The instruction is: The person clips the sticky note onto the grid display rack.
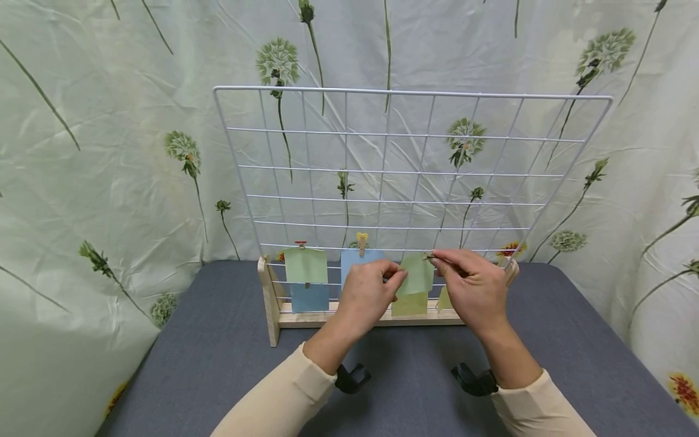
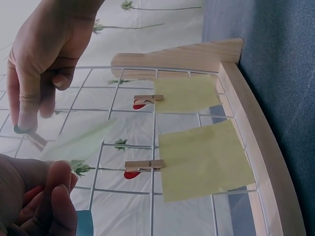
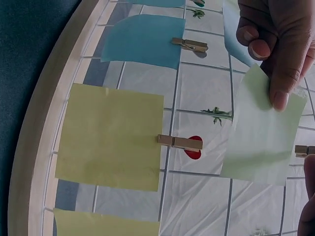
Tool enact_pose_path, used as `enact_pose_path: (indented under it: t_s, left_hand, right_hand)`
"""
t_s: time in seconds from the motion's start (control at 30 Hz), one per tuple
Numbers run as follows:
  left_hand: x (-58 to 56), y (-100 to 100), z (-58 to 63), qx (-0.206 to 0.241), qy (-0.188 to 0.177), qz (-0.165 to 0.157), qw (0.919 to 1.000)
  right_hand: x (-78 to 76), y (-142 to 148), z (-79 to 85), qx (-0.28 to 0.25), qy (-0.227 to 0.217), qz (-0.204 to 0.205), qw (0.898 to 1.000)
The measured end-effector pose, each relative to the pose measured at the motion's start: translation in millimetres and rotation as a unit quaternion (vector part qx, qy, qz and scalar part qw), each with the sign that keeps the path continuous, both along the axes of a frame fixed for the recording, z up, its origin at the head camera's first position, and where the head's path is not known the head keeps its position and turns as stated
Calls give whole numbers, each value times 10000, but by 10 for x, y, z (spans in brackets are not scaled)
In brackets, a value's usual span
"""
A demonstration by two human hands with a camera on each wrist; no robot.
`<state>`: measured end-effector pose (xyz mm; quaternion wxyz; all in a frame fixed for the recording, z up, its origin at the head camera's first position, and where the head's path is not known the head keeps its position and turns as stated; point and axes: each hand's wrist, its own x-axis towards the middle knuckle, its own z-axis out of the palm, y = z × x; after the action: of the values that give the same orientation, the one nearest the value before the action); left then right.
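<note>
My left hand (image 1: 368, 291) pinches the edge of a pale green paper square (image 3: 261, 132) in front of the wire grid (image 1: 384, 173). Beside the paper's opposite edge, my right hand (image 1: 475, 288) grips a small wooden clothespin (image 3: 302, 151) between thumb and fingers. Whether the clothespin touches the paper is unclear. Just below hangs a yellow-green square (image 3: 110, 137), fastened to a wire by a clothespin with a red heart (image 3: 180, 143). Another yellow-green square (image 2: 186, 93) hangs to its right in the head view, partly behind my right hand.
On the grid's left hang a green square (image 1: 306, 266), a blue one (image 1: 310, 298) below it, and a light blue one (image 1: 357, 260) under a yellow-heart clothespin (image 1: 362, 243). A wooden base (image 1: 306, 320) holds the grid on the dark table (image 1: 218, 352). Behind is a flowered curtain (image 1: 125, 182).
</note>
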<state>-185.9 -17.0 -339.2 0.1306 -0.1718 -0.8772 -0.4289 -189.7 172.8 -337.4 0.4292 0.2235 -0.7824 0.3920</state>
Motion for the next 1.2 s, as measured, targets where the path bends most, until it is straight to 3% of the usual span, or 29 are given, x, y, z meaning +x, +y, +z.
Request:
enact_pose_path:
  t_s: [0.67, 1.2]
  left_hand:
    - [-11, 50, 12, 50, -86, 185, 9998]
    - [2, 65, 21, 4, -76, 260, 9996]
  right_hand:
    - [-137, -71, -33, -23, 87, 76, 9999]
    - [-154, -64, -1, 495, -207, -178, 9984]
